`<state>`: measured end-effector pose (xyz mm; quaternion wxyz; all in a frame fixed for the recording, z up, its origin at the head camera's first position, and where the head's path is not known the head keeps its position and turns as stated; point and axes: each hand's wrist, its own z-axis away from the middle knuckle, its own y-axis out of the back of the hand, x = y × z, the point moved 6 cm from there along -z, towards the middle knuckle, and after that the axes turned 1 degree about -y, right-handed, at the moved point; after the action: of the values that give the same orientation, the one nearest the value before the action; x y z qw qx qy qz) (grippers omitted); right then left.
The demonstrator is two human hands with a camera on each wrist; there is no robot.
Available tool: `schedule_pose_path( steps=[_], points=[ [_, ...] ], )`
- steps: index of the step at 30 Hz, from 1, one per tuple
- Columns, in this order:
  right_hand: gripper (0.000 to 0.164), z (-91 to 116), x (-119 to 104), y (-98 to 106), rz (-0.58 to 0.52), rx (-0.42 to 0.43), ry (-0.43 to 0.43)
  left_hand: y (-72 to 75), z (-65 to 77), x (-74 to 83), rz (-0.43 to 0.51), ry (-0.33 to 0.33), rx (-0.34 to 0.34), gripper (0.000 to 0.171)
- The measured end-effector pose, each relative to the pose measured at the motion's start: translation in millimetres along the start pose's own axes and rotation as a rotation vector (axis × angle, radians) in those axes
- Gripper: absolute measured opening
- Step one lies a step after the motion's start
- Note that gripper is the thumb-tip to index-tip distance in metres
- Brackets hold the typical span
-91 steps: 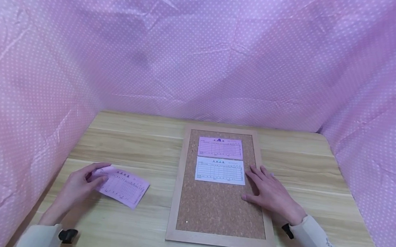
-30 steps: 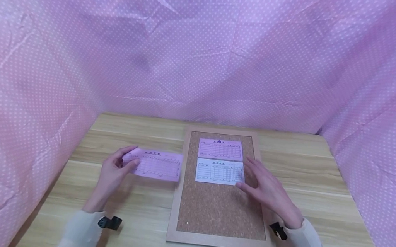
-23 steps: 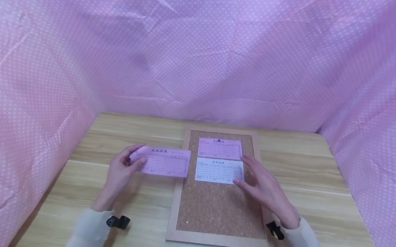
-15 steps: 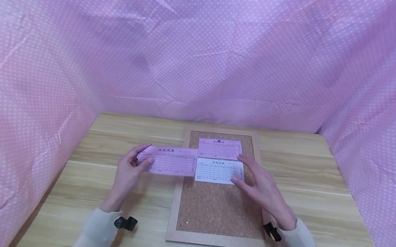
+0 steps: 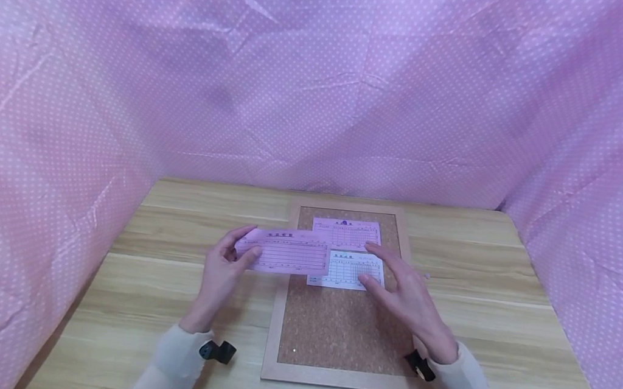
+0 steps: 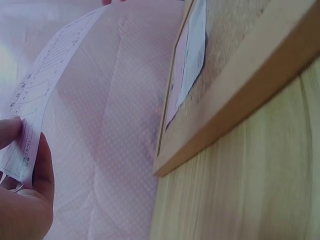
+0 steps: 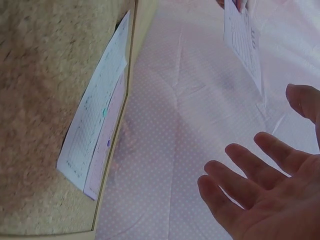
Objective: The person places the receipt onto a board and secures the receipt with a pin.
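Note:
My left hand [image 5: 223, 270] pinches the left end of a pink receipt slip [image 5: 293, 254] between thumb and fingers. The slip is raised over the left side of a framed corkboard [image 5: 350, 332], overlapping part of a white receipt slip [image 5: 346, 273] in the head view. Above that white slip on the cork lies another pink receipt slip, with a purple pushpin [image 5: 344, 223] at its top. A teal pushpin [image 7: 104, 112] shows on the white slip in the right wrist view. My right hand [image 7: 260, 185] hovers over the board's right side, fingers spread and holding nothing.
The corkboard lies on a wooden table [image 5: 482, 263]. A small pale pink object [image 5: 428, 276] is right of the board. A tiny white dot [image 5: 294, 350] marks the cork's lower left. Pink dotted cloth [image 5: 319, 97] surrounds the table's back and sides.
My left hand has lifted its pink slip and carried it rightward from the table to over the board. My right hand has risen off the board's right edge and shifted slightly left.

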<state>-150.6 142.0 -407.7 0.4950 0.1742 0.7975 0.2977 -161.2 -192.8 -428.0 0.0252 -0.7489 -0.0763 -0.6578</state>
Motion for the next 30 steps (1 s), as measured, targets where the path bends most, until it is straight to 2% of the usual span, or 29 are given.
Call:
schedule_pose_path(
  steps=[6,13,21,30],
  points=[
    [0.056,-2,-7,0,-0.032,0.033,0.03,-13.2,3.0,0.3,0.031,0.008,-0.011,0.048],
    [0.054,-3,-13,-2,-0.094,0.039,0.045,-28.5,5.9,0.2,0.057,-0.02,-0.038,0.047],
    [0.05,-4,-17,-5,-0.096,0.04,0.075,-42.8,7.5,0.8,0.099,-0.019,-0.071,0.046],
    [0.042,-6,-15,-8,-0.128,0.058,0.057,-55.0,7.6,-0.6,0.091,-0.029,-0.083,0.047]
  ],
)
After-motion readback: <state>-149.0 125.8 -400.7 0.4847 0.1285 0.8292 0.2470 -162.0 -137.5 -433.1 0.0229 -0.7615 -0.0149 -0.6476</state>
